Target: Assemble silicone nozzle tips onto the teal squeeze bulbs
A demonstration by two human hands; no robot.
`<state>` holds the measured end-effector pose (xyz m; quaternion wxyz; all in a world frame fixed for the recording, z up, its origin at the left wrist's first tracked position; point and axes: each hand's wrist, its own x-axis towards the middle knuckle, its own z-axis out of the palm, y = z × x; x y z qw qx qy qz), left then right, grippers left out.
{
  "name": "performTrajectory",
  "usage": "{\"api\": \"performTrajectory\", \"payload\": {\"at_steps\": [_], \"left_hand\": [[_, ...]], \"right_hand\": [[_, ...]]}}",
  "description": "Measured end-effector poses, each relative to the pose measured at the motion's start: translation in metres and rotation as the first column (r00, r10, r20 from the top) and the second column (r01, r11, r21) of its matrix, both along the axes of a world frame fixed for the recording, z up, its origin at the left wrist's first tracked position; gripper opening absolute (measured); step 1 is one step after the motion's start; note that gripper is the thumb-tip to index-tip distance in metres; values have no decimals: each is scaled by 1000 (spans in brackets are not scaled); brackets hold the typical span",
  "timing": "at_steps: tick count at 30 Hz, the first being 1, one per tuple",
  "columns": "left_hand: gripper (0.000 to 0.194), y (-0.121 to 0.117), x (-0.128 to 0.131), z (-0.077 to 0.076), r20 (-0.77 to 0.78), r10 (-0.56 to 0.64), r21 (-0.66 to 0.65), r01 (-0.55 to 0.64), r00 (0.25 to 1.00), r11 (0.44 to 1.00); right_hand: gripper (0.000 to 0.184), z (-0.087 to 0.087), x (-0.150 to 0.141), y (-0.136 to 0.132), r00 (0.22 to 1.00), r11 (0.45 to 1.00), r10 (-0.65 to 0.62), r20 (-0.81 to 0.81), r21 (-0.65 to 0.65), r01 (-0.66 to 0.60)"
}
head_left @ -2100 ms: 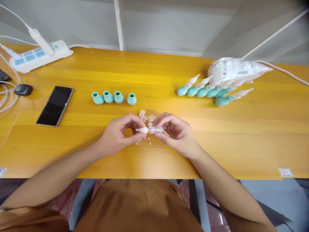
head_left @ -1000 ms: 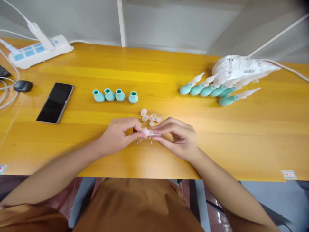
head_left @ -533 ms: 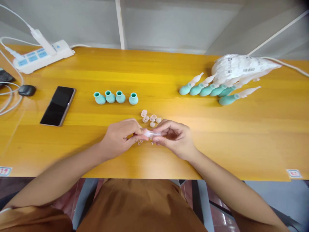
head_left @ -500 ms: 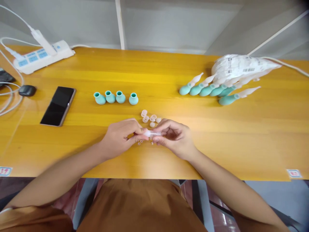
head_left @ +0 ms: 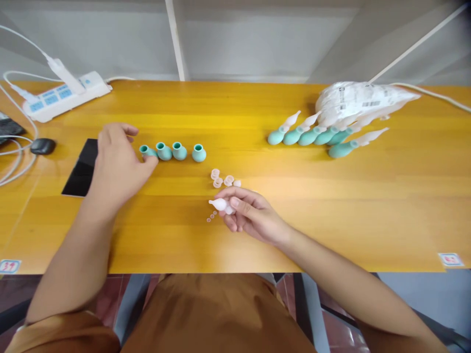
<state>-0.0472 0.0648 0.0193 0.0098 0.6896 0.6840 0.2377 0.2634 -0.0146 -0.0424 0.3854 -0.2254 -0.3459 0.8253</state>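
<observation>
My right hand (head_left: 257,215) pinches a translucent white nozzle (head_left: 221,205) between thumb and fingers, its narrow tip pointing left. The nozzle's rear end is partly hidden by the fingers. My left hand (head_left: 117,159) reaches around the leftmost teal rubber bulb (head_left: 147,152), thumb and fingers apart. The thumb overlaps that bulb's lower right side; I cannot tell if it touches. More open-necked teal bulbs (head_left: 179,151) stand upright in a row to its right. Several small clear plastic cups (head_left: 218,182) lie just beyond my right hand, and tiny clear rings (head_left: 208,220) lie to its left.
Several teal bulbs fitted with white nozzles (head_left: 344,148) lie at the back right, beside a white plastic bag (head_left: 360,100). A phone (head_left: 79,171) lies partly under my left hand. A black mouse (head_left: 43,146) and a power strip (head_left: 68,95) with cables are at the left.
My left hand has let go of the nozzle and moved left and away from me to the leftmost teal bulb. The nozzle, joined to the clear tube before, now sits in my right hand alone.
</observation>
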Motion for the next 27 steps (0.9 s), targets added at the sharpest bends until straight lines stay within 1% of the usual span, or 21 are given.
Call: {"api": "performTrajectory", "payload": {"at_steps": [1, 3, 4, 5, 7, 10, 11, 13, 14, 16, 18, 19, 22, 25, 27], "left_hand": [[51, 1, -3, 1, -75, 11, -84, -18, 997, 996], [46, 2, -5, 3, -176, -3, -255, -42, 984, 966], [41, 2, -5, 4, -206, -14, -314, -53, 978, 948], [35, 2, -5, 6, -231, -16, -342, -66, 973, 938], [26, 2, -4, 9, -267, 1, -327, -92, 964, 941], [29, 3, -5, 11, -243, 67, -248, -129, 968, 960], [32, 4, -5, 11, -211, 92, -203, -136, 973, 970], [37, 3, -4, 10, -96, 103, -49, -109, 990, 993], [39, 2, -2, 8, -21, 71, 41, -70, 997, 997], [42, -2, 5, 5, 124, -65, 202, 39, 990, 979], [45, -10, 13, 1, 197, -206, 291, 144, 958, 946], [47, -14, 18, -1, 188, -259, 318, 191, 947, 929], [47, -26, 32, -7, 81, -410, 362, 356, 909, 862], [44, -36, 45, -14, 11, -563, 366, 521, 826, 771], [43, -42, 53, -20, -9, -642, 362, 601, 767, 713]], "right_hand": [[31, -1, 0, 0, 1000, 1000, 11, -17, -19, -12], [31, -3, -1, -1, 999, 999, 26, -43, -27, -27], [30, -4, -1, -1, 998, 999, 32, -51, -22, -33], [30, -5, -1, -1, 998, 999, 36, -56, -12, -37], [33, -6, -2, 0, 998, 999, 45, -42, 8, -44], [35, -6, -3, 0, 998, 998, 56, 1, 20, -56], [33, -5, -3, 1, 998, 998, 62, 2, 20, -62], [27, -3, -2, 1, 997, 997, 77, -10, 23, -77], [24, -2, -2, 1, 996, 996, 84, -16, 27, -83], [24, 0, -1, 1, 996, 995, 93, -18, 39, -92], [29, 2, 0, 2, 995, 993, 103, -15, 53, -102], [31, 2, 0, 2, 994, 992, 111, -16, 61, -110], [34, 1, 2, 3, 991, 988, 127, -33, 96, -123], [29, 2, 5, 5, 993, 987, 105, -58, 124, -98], [26, 3, 7, 6, 997, 990, 52, -51, 135, -44]]}}
